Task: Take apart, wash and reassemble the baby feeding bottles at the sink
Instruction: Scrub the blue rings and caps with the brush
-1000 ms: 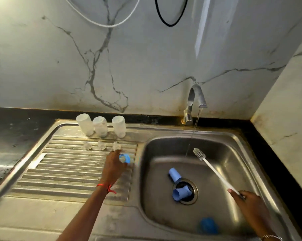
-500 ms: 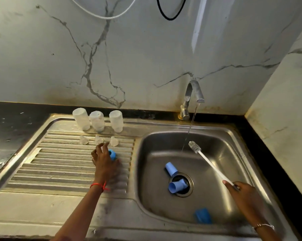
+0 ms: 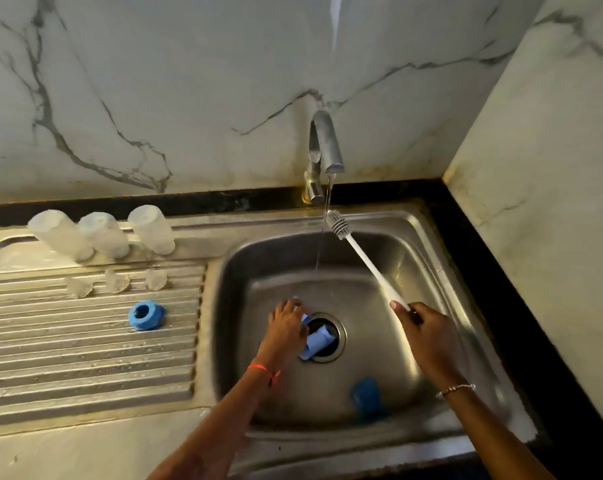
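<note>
Reaches the left hand [image 3: 286,323] down into the sink basin [image 3: 431,258], fingers bent over a pale blue cap [image 3: 305,319] at the left rim of the drain [image 3: 339,336]. Seems to touch it, but blurs too much there to tell whether already pinching. Grips the bottle brush [image 3: 366,261] in the right hand [image 3: 428,334], fingers wrapped round the handle's lower end, bristle head raised up and left into the stream under the tap [image 3: 324,143]. Finds a second pale blue cap [image 3: 319,341] just right of the left fingers, on its side across the drain opening, long axis running near-left to far-right, wider end toward the wrist. Leaves a darker blue part [image 3: 366,396] by the basin's front wall, apart from both hands. Puts the left hand far nearer the caps than the right, so probably lifts one with the left and carries it to the brush. Shows on the drainboard [image 3: 85,358] three clear bottles [image 3: 102,233] upside down along the back, three clear teats [image 3: 116,280] just in front, and one blue screw ring [image 3: 145,315] alone.
</note>
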